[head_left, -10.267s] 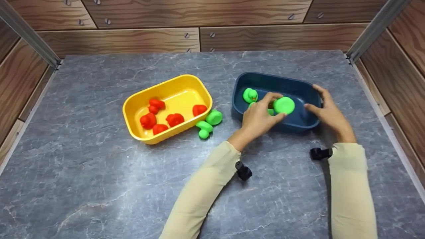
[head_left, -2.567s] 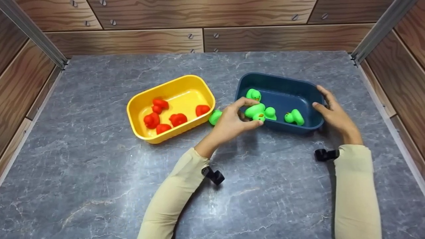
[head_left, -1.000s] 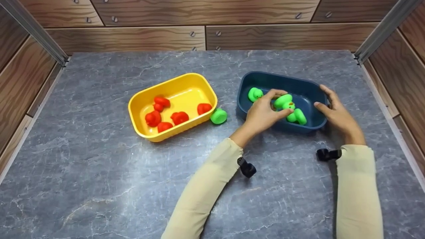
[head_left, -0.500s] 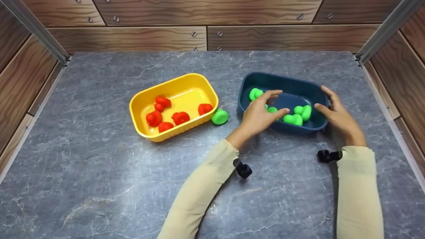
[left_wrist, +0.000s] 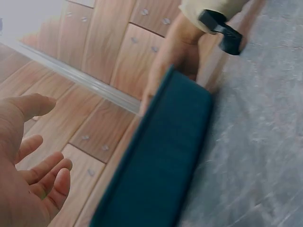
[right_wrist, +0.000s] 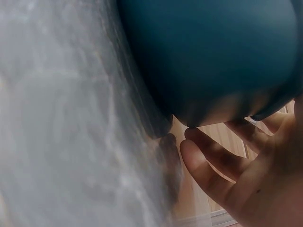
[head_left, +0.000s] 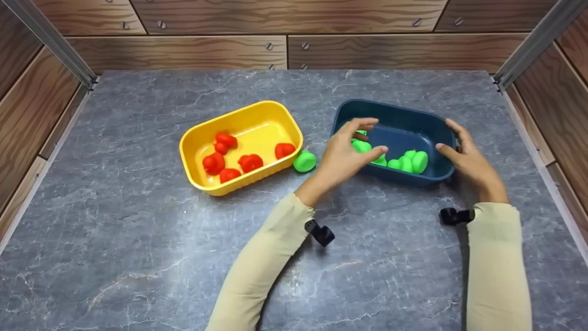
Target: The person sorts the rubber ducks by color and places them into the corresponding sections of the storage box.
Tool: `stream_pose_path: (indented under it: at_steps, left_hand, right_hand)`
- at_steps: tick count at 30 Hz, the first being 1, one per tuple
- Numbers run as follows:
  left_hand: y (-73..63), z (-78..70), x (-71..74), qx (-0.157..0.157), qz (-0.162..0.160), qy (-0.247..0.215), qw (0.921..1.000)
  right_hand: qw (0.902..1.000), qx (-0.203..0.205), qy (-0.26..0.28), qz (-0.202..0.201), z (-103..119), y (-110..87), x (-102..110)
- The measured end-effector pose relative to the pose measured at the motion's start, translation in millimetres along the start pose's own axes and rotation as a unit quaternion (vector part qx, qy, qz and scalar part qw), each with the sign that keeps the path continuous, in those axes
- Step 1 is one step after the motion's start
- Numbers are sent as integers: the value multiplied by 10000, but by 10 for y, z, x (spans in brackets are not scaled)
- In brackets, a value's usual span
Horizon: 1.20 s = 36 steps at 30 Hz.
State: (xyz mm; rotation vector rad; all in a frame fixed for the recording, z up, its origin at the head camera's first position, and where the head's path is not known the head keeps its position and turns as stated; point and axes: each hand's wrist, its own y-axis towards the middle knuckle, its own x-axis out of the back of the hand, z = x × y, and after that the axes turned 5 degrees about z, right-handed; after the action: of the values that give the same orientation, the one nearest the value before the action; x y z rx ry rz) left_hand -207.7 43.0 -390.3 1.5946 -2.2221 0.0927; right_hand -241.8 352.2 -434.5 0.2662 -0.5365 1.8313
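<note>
My left hand (head_left: 345, 156) hangs over the left part of a dark blue bin (head_left: 390, 177), thumb and fingers spread with nothing between them. In the left wrist view the same hand (left_wrist: 33, 161) shows relaxed fingers beside the bin's outer wall (left_wrist: 156, 156). Several green rubber ducks (head_left: 419, 162) lie in the blue bin, some partly hidden by that hand. My right hand (head_left: 475, 163) holds the bin's right end, thumb at the rim and fingers along the outside. One green duck (head_left: 304, 161) lies tipped on the table against a yellow bin (head_left: 239, 183).
Several red rubber ducks (head_left: 251, 162) lie in the yellow bin. Both bins stand on a grey marbled table (head_left: 183, 257). Wood-patterned panels (head_left: 183, 53) close off the back and sides, with metal posts (head_left: 62, 50) at the far corners.
One of two green ducks beside the yellow bin has gone into the blue bin. My left hand let it go and drew back leftward. My right hand stays at the bin's end.
</note>
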Motion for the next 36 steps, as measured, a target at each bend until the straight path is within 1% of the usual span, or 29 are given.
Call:
stream_pose_path:
  at_steps: [5, 10, 13, 16, 20, 23, 28, 32, 36]
  left_hand:
    - [-65, -11, 160, -6, -101, -130, 9999]
    - [-124, 48, 295, 52, -183, 101, 9998]
    - [-166, 107, 387, 106, -174, 228, 9995]
    - [-208, 175, 490, 232, -177, 368, 9989]
    - [-259, 247, 616, 502, -256, 732, 9957]
    - [-296, 291, 690, 644, -223, 888, 9937]
    - [-340, 345, 758, 654, -149, 909, 9936]
    - [-356, 368, 775, 673, -170, 989, 9927]
    - [-373, 396, 785, 773, -113, 1126, 9906]
  right_hand:
    - [9999, -57, 142, 15, 4, -4, -12]
    - [9998, -51, 182, -19, 1, -16, -15]
    - [9995, -48, 307, -2, -4, -18, -26]
    - [9988, -39, 498, 15, -5, -18, -36]
    - [9996, 78, 278, 26, -2, -17, -26]
    - [9999, 143, 15, -4, -5, -11, -16]
    - [9999, 131, 54, -45, -4, -10, -22]
    - [9999, 149, 66, -51, -4, -15, -19]
    - [9999, 140, 88, -44, -6, -3, -22]
